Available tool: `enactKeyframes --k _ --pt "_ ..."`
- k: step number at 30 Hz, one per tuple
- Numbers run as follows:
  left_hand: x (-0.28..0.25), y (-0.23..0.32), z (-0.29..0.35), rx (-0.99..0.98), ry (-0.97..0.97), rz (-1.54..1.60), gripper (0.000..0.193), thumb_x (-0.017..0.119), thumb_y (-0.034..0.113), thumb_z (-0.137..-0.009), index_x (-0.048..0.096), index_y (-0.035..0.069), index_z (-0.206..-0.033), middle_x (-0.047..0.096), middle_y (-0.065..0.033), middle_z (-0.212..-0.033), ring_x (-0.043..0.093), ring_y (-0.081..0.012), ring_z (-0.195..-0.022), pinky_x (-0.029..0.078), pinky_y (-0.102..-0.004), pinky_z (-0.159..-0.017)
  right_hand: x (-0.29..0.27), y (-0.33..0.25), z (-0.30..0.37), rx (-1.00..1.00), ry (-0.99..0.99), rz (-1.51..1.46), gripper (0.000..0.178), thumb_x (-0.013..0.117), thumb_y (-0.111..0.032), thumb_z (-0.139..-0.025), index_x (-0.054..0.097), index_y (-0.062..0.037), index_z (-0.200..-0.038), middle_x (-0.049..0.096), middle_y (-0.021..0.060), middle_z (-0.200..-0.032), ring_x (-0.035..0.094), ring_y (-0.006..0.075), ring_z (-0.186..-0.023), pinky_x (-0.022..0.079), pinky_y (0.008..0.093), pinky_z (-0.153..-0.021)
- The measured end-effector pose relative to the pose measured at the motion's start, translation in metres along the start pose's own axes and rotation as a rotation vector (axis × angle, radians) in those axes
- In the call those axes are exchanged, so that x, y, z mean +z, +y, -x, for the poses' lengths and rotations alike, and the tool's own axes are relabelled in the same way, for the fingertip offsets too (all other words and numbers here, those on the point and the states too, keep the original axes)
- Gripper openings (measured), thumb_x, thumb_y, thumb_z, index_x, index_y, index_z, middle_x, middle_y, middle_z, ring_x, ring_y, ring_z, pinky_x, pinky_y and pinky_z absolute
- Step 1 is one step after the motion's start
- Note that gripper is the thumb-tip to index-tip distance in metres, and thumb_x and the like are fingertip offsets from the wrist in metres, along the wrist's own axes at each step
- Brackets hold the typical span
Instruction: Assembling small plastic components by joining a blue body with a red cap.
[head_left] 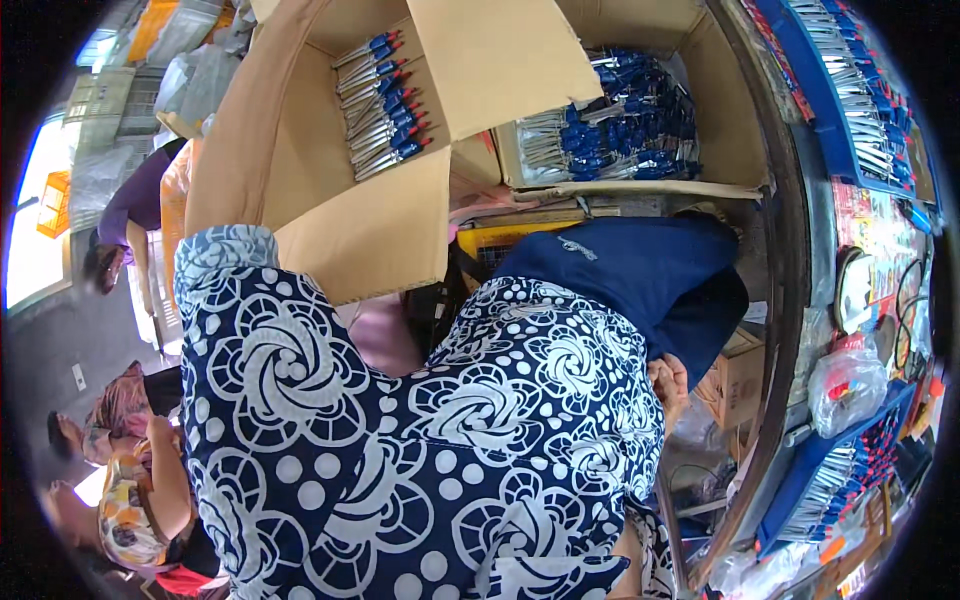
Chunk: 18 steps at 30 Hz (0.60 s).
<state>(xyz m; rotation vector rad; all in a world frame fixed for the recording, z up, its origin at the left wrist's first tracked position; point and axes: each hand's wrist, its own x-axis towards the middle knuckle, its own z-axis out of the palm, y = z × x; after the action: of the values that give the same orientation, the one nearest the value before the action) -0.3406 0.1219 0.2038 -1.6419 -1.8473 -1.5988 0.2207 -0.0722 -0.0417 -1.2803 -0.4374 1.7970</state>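
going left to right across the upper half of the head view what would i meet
Orange crate → person in purple → row of red-tipped items → heap of blue-and-silver items → blue tray

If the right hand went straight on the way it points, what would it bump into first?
Most likely the navy cloth, just above the right hand in the picture. The hand looks curled, so its exact aim, and whether it touches the cloth, is hard to tell.
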Motion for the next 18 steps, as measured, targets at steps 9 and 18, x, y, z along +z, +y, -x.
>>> enactKeyframes --k 9,18 --pt "-0.064 -0.155 0.092 -0.272 -1.028 -0.544 0.018 0.056 0.019 -0.066 0.064 0.007 -0.076 0.062 -0.0139 -0.074 0.06 -0.0261 -0.071 0.047 -0.0363 -0.064 0.002 -0.002 0.003 0.039 0.005 0.01 0.028 0.052 -0.001 -0.077 0.045 0.0053 -0.103 0.057 0.0132 -0.081 0.052 0.0113 -0.065 0.044 0.0177 -0.061" --pt "-0.047 -0.19 0.172 -0.284 -1.012 -0.734 0.021 0.057 0.018 -0.062 0.062 0.005 -0.077 0.06 -0.0188 -0.074 0.058 -0.0341 -0.071 0.046 -0.0402 -0.063 0.003 -0.019 0.013 0.083 0.062 0.124 0.03 0.054 -0.004 -0.077 0.044 0.0045 -0.104 0.057 0.0118 -0.08 0.05 0.0102 -0.064 0.041 0.0168 -0.056"
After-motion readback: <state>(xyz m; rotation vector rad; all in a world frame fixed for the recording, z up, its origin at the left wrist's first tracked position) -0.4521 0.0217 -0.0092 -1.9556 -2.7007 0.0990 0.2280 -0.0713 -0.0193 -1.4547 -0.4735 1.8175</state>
